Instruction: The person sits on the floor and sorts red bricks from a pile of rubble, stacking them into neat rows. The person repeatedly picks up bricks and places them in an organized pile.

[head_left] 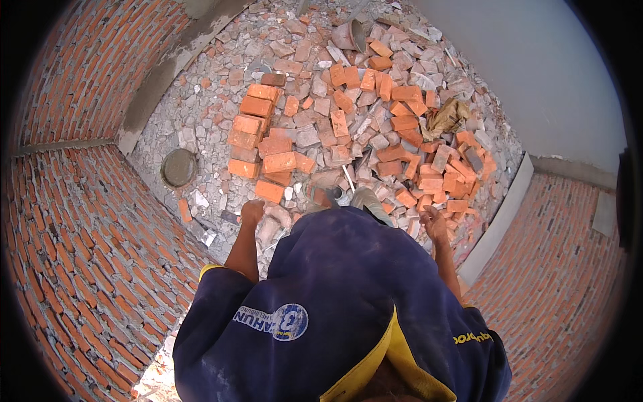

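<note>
My left hand [252, 211] hangs beside my left leg, near the lower end of a stack of orange bricks [260, 110]. Its back faces up and its fingers are tucked out of sight, so I cannot tell whether it holds anything. On the other side, my right hand [434, 222] is open, with loosely bent fingers and nothing visible in them. It is nearest to a loose heap of orange bricks [432, 179]. Single bricks, such as one orange brick [269, 191], lie between the stack and my feet. Neither hand visibly touches a brick.
A round container of grey mortar [179, 168] sits on the rubble at left. A bucket [349, 35] lies tipped at the far end. A crumpled brown sack [447, 116] rests on the heap. Brick walls [87, 248] and a smooth grey wall [529, 74] enclose the uneven rubble floor.
</note>
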Action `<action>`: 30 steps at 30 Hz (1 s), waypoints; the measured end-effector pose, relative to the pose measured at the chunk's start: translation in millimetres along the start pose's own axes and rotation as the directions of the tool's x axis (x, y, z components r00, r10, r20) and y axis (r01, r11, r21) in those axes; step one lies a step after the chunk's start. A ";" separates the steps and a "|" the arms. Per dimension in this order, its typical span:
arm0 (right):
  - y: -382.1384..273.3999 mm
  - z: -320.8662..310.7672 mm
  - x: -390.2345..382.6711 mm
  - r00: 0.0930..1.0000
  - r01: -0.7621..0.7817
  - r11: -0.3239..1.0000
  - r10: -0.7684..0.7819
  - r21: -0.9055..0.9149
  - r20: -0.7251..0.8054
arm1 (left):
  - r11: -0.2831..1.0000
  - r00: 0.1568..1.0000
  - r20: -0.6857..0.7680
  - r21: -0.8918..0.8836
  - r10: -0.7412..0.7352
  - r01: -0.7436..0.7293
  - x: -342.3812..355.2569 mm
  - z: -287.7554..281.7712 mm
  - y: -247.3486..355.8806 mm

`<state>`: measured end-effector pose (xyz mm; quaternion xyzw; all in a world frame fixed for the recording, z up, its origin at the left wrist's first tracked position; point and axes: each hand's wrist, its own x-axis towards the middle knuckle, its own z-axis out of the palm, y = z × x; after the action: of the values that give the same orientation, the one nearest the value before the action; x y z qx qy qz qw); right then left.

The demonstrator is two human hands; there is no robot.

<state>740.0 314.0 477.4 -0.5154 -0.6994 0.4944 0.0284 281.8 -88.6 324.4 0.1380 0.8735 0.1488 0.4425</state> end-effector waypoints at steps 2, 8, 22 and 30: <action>23.5 7.7 -8.8 0.995 -0.089 0.994 0.091 -0.055 0.041 | 0.721 0.937 0.102 0.613 0.335 -0.324 6.9 -6.6 -12.4; 140.9 21.5 -35.8 0.985 -0.002 0.929 0.065 -0.369 0.157 | 0.823 0.977 -0.060 -0.551 -0.204 0.138 13.2 -8.3 14.8; -25.7 -15.0 115.4 0.997 -0.029 0.995 0.035 -0.091 0.072 | 0.856 0.970 -0.137 -0.505 -0.203 0.109 11.9 41.7 64.9; -51.3 -7.4 133.3 0.965 0.133 0.979 -0.093 -0.152 0.245 | 0.912 0.940 -0.260 -0.396 -0.220 0.104 13.2 43.4 48.2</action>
<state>646.2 419.7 455.5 -0.4123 -0.7651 0.4896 -0.0703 314.8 -33.5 308.7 -0.0473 0.8938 0.2951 0.3342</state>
